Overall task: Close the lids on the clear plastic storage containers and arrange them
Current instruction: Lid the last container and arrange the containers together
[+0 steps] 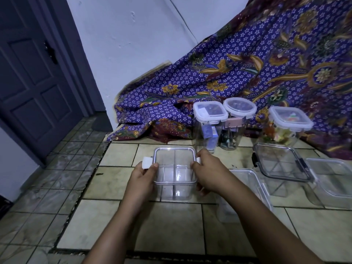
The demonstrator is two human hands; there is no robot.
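Note:
A clear square container (174,175) with a clear lid on top stands on the tiled floor between my hands. My left hand (142,177) grips its left side, thumb on the raised white latch (147,162). My right hand (206,169) grips the right side, covering the other latch. Right of it stand a black-latched container (280,164) with its lid resting askew, an open container (245,191) and another clear container (332,180).
Three lidded jars stand by the patterned purple cloth (247,73): a square one (209,121), a round one (238,119) and a square one (289,124) with colourful contents. A dark door (32,73) is at the left.

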